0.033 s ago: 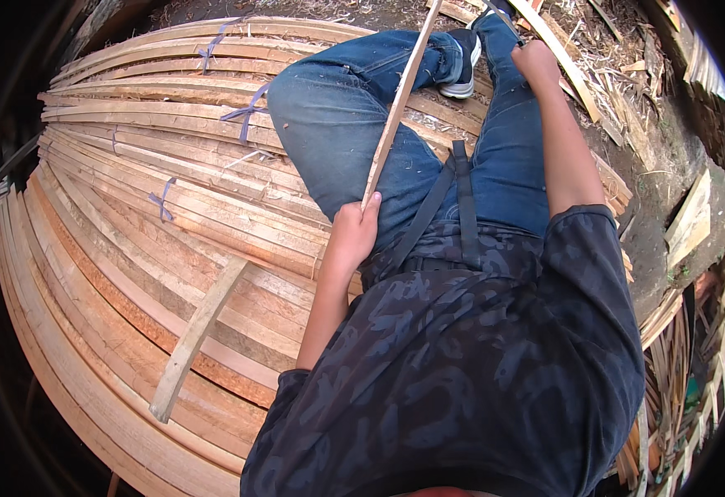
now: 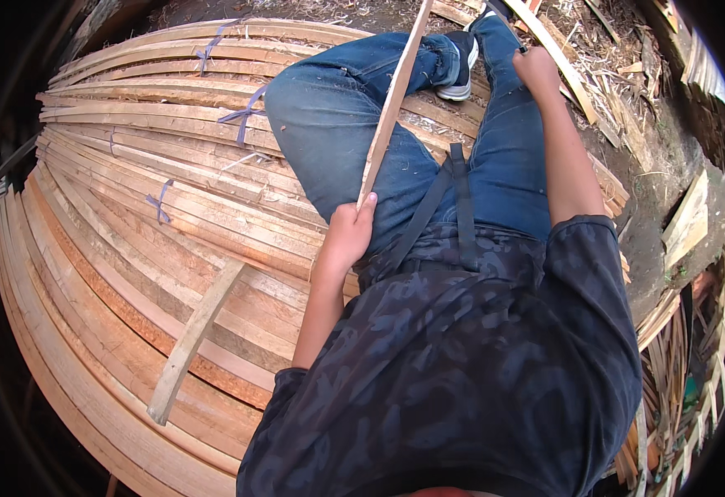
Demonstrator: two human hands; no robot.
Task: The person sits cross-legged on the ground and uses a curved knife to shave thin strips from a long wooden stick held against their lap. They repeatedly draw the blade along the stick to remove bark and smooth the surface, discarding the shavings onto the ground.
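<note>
The left hand [image 2: 350,233] and the strip [image 2: 388,116] have shifted slightly toward 9 o'clock; the pinch on its lower end looks unchanged. The strip points between 12 and 1. The right hand [image 2: 538,74], toward 2 o'clock, closes round a dark thing [image 2: 523,50], unclear.

Left hand [image 2: 347,232] closed, thumb [image 2: 369,201] pointing forward, right arm [image 2: 569,161] stretched farther out, right hand [image 2: 538,73] fisted
</note>
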